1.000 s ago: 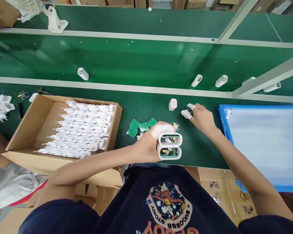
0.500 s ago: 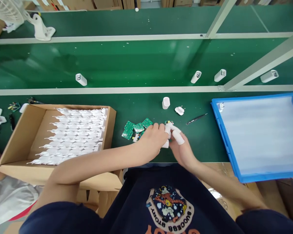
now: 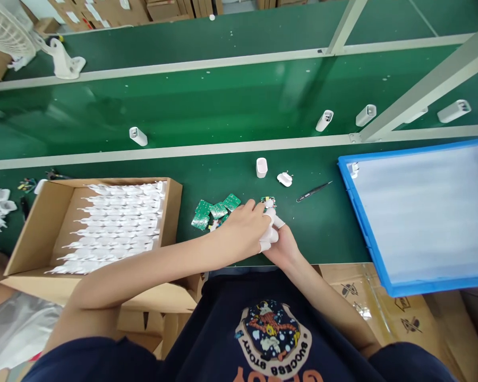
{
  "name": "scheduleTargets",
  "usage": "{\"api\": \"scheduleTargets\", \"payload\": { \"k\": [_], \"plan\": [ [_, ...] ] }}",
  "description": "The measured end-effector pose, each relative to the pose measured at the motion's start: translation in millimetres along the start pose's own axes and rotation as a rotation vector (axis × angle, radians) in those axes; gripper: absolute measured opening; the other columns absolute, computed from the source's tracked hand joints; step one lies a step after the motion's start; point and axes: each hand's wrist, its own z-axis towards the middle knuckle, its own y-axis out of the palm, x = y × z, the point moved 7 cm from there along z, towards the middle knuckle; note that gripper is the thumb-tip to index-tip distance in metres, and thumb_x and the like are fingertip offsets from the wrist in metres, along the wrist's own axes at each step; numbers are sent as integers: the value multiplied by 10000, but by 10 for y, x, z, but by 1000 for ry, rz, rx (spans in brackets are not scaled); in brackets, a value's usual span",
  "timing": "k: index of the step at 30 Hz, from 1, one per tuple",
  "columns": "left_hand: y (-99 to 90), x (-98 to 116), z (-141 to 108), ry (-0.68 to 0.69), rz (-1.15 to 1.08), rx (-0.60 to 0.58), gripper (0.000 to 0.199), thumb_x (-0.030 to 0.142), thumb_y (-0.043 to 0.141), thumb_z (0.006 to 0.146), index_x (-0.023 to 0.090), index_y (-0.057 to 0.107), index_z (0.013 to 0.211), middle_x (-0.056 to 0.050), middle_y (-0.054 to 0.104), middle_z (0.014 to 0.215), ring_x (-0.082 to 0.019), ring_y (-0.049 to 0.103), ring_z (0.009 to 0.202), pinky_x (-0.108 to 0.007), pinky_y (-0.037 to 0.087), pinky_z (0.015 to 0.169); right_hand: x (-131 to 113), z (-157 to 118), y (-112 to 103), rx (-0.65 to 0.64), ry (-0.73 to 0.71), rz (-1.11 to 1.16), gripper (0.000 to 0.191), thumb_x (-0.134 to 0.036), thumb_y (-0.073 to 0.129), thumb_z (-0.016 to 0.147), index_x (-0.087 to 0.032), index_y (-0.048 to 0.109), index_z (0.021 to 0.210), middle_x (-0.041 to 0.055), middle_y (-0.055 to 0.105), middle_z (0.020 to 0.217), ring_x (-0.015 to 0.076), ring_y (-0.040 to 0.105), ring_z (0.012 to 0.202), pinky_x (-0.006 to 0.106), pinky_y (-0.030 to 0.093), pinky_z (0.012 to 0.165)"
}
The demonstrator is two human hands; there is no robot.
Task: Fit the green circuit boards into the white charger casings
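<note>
**Two hands on one case, loose parts left on the bench**

Left hand point(image 3: 242, 227) and right hand point(image 3: 283, 245) met near the front edge of the bench point(image 3: 322, 233), close against each other around what looked like a white case point(image 3: 268, 236). Left lay over it with fingers curled; right came in from the other side. Case mostly hidden: could not tell the right hand's exact grip, nor whether the case was open or closed.

Done, by the look of it: little could be confirmed. Carton point(image 3: 171, 217) to the left held rows of white pieces point(image 3: 115, 228); whether these were finished or waiting, not clear. Left to handle, in my judgement: boards point(image 3: 211, 209) loose in a cluster by the left forearm, a single board point(image 3: 268, 202) just beyond the fingers, a cup point(image 3: 262, 167) standing upright, a plug point(image 3: 284, 179) with pins near it. Tweezers point(image 3: 314, 191) lay to the right, out of the hands. Tray point(image 3: 430, 287) had a small white piece point(image 3: 354, 170) in its far left corner. Judged the work partway through.
</note>
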Motion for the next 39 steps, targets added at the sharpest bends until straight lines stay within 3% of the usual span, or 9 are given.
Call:
{"api": "scheduleTargets", "payload": {
  "k": [4,12,17,21,26,29,32,35,39],
  "plan": [
    [-106,140,-71,51,65,-35,191,108,550,739,106,587,927,-132,555,960,-290,509,951,-385,463,719,76,-141,50,5,173,155,164,-374,596,781,-223,575,842,-4,657,829,182,653,822,306,552,733],
    [-58,182,-67,96,23,-64,213,42,519,712,103,570,909,-141,511,1059,-289,475,977,-341,505,607,29,-4,-88,147,-6,64,281,-490,562,814,-219,554,740,-18,580,691,150,603,679,264,519,623],
    [-131,60,-135,71,-164,147,460,2,507,723,119,444,1163,-147,478,1210,-286,457,1115,-368,546,774,-162,138,-284,182,-106,-80,430,-591,513,829,-176,606,767,10,602,649,147,562,553,275,474,527],
    [-47,-127,-138,34,-554,243,475,128,600,764,163,390,1189,-143,485,1234,-264,529,1102,-433,493,916,-649,53,-568,373,-517,-597,476,-551,385,927,-166,653,848,31,622,680,145,567,556,272,466,541],
    [332,-275,-70,-41,-1497,190,664,263,801,593,228,404,1125,-78,557,1148,-215,617,973,-364,522,816,-908,23,-631,430,-827,-1301,347,-408,403,947,-195,669,1016,88,653,888,235,614,838,397,495,786],
    [555,-249,-64,-149,-1977,37,688,360,834,547,210,480,1118,-71,610,1043,-222,644,910,-384,525,811,-953,-96,-535,343,-920,-1351,263,-354,544,882,-230,644,1091,106,644,1053,291,564,1033,496,450,914],
    [686,-173,-95,-226,-2235,-177,676,366,838,529,177,556,1113,-83,644,1003,-255,654,928,-476,495,902,-989,-408,-246,75,-1034,-1331,369,-261,605,861,-310,549,1222,83,596,1178,266,554,1088,466,488,883],
    [761,-178,-117,-258,-2283,-216,649,291,849,501,168,594,1085,-74,660,990,-229,646,918,-447,504,893,-982,-701,32,-196,-1056,-1389,450,-242,664,835,-331,506,1247,80,573,1203,257,552,1093,459,485,910],
    [877,-185,-152,-343,-2241,-214,658,252,867,483,188,599,1081,-43,659,978,-170,634,901,-307,509,821,-887,-753,120,-355,-925,-1546,353,-276,639,862,-266,525,1196,99,580,1181,251,553,1069,469,479,937]
  ]
}}
